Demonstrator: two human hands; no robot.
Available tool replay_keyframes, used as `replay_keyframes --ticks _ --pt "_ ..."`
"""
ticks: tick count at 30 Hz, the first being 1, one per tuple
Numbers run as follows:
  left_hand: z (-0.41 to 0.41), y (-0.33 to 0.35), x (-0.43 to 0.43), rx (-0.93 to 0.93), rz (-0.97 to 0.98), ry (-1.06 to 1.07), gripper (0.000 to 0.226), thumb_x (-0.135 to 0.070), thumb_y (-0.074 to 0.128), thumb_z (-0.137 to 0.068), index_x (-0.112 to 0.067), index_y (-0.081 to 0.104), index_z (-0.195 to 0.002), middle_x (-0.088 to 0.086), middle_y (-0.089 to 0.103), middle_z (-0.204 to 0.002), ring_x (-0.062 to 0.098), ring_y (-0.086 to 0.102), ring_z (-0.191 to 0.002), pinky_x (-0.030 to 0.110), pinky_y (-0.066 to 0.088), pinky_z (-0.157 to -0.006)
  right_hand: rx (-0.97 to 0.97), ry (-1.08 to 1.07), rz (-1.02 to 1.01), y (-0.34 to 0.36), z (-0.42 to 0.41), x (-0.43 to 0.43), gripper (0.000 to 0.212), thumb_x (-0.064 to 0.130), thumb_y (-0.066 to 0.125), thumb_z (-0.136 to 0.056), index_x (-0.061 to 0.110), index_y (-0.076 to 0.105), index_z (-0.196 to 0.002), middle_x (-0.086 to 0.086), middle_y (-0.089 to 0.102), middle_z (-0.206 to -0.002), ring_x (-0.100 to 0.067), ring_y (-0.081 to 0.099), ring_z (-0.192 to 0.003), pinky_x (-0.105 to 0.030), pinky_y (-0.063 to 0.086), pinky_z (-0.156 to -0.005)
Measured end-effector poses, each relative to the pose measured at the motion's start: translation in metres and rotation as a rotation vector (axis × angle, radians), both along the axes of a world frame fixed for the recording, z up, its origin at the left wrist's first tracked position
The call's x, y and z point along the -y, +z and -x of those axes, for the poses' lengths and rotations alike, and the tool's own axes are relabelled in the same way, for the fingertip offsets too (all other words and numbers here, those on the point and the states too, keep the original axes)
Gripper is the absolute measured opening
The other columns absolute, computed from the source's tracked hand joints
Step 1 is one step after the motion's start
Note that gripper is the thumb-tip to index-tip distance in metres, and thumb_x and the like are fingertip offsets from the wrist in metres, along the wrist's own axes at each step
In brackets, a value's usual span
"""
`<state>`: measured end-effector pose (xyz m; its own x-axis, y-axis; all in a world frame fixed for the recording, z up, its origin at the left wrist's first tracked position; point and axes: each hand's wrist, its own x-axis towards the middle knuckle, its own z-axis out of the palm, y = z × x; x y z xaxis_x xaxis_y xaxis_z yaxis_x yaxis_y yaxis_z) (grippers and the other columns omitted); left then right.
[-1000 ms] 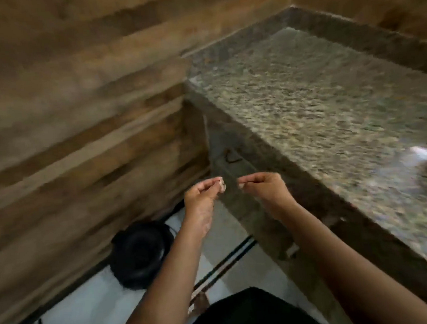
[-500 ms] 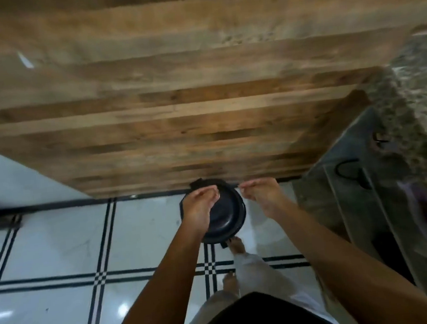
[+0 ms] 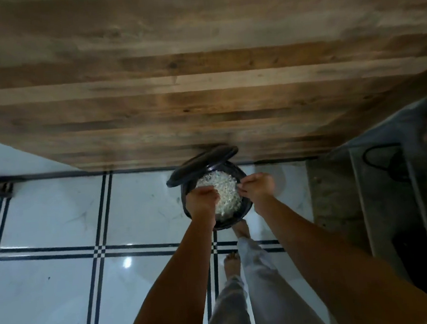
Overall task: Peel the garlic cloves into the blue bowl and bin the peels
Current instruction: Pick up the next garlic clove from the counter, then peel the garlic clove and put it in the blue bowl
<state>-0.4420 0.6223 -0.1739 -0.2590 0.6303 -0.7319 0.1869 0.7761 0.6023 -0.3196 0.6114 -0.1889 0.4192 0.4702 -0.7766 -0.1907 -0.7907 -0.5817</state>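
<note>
A person stands over a round black bin (image 3: 225, 225) on a white tiled floor (image 3: 44, 215) with dark lines, close against a wood-plank wall (image 3: 200, 85). The bin's lid (image 3: 202, 162) is tipped up at the far side, and the bin is heaped with pale garlic peels (image 3: 226, 186).

Both hands are above the open bin. The left hand (image 3: 202, 201) is over its near left edge and the right hand (image 3: 258, 187) over its right edge, a gap of peels showing between them. The fingers of each hand are curled in with the tips drawn together as in a pinch, but whether anything is pinched is too small and blurred to tell.

A bare foot (image 3: 240, 230) is just beside the bin's near side, below light trousers (image 3: 259, 287).
</note>
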Motion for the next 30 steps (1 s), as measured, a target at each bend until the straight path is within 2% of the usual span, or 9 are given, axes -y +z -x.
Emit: replay_keyframes --ticks 3,6,8,11,14,16,21,25,30 --pt "0.001 0.006 -0.005 -0.036 -0.015 -0.015 0.006 -0.004 0.070 -0.080 -0.008 0.067 -0.078 0.006 0.066 -0.079 0.022 0.063 -0.074 0.027 0.054 -0.068 0.012 -0.074 -0.019 0.009 0.006 0.000 0.024 -0.002 0.070 -0.079 0.009 0.057 -0.062 -0.014 0.064 -0.072 -0.026 0.062 -0.062 -0.036 0.058 -0.062" --pt "0.003 0.013 -0.003 -0.105 -0.015 -0.159 0.013 -0.005 0.064 -0.085 -0.007 0.070 -0.096 0.012 0.068 -0.102 0.030 0.063 -0.096 0.032 0.050 -0.087 -0.103 -0.101 -0.058 0.018 0.002 0.004 0.020 -0.003 0.057 -0.088 0.008 0.064 -0.073 -0.013 0.063 -0.076 -0.022 0.059 -0.064 -0.036 0.055 -0.068" --pt "0.003 0.022 -0.001 -0.088 0.009 -0.225 0.020 -0.002 0.056 -0.089 -0.002 0.066 -0.106 0.016 0.066 -0.102 0.030 0.062 -0.087 0.032 0.048 -0.077 -0.163 -0.097 -0.098 0.030 -0.004 0.011 0.017 -0.003 0.053 -0.089 0.004 0.066 -0.082 -0.015 0.063 -0.085 -0.023 0.058 -0.072 -0.033 0.049 -0.066" --pt "-0.006 0.042 0.005 0.006 -0.038 -0.249 0.021 -0.003 0.049 -0.092 -0.007 0.062 -0.077 0.010 0.057 -0.075 0.022 0.046 -0.059 0.028 0.035 -0.053 -0.213 -0.175 -0.158 0.061 -0.014 0.031 0.020 -0.003 0.049 -0.090 -0.007 0.063 -0.104 -0.026 0.063 -0.099 -0.036 0.060 -0.079 -0.036 0.044 -0.062" --pt "-0.040 0.077 0.020 0.180 -0.117 -0.250 0.015 -0.008 0.050 -0.094 -0.013 0.063 -0.088 0.003 0.060 -0.082 0.020 0.057 -0.076 0.025 0.043 -0.061 -0.210 -0.341 -0.278 0.096 -0.032 0.066 0.028 0.000 0.048 -0.093 -0.009 0.054 -0.119 -0.028 0.058 -0.120 -0.040 0.062 -0.091 -0.040 0.050 -0.072" --pt "-0.073 0.097 0.037 0.269 -0.151 -0.326 0.015 -0.014 0.049 -0.096 -0.013 0.063 -0.101 0.000 0.062 -0.090 0.017 0.060 -0.083 0.023 0.047 -0.064 -0.177 -0.471 -0.348 0.118 -0.051 0.096 0.024 0.005 0.050 -0.094 -0.001 0.056 -0.117 -0.020 0.062 -0.111 -0.030 0.063 -0.087 -0.041 0.050 -0.082" --pt "-0.173 0.149 0.115 0.529 -0.174 -0.644 0.017 -0.014 0.046 -0.097 -0.012 0.062 -0.103 -0.001 0.061 -0.081 0.011 0.057 -0.068 0.021 0.045 -0.061 -0.072 -0.865 -0.553 0.179 -0.118 0.204 0.015 0.001 0.054 -0.090 0.004 0.059 -0.103 -0.011 0.060 -0.081 -0.020 0.055 -0.063 -0.026 0.047 -0.054" --pt "-0.248 0.192 0.203 0.660 -0.156 -0.942 0.017 -0.014 0.048 -0.097 -0.018 0.061 -0.087 -0.002 0.061 -0.078 0.010 0.056 -0.064 0.020 0.044 -0.057 0.036 -1.111 -0.674 0.220 -0.159 0.314 0.018 -0.001 0.051 -0.090 0.004 0.057 -0.107 -0.008 0.061 -0.081 -0.018 0.054 -0.062 -0.029 0.044 -0.059" --pt "-0.313 0.223 0.342 0.781 -0.087 -1.226 0.017 -0.014 0.050 -0.096 -0.018 0.058 -0.081 -0.002 0.059 -0.074 0.007 0.054 -0.057 0.017 0.042 -0.051 0.198 -1.371 -0.769 0.246 -0.189 0.456 0.012 0.004 0.049 -0.092 0.011 0.058 -0.094 -0.004 0.062 -0.081 -0.016 0.058 -0.067 -0.027 0.046 -0.060"
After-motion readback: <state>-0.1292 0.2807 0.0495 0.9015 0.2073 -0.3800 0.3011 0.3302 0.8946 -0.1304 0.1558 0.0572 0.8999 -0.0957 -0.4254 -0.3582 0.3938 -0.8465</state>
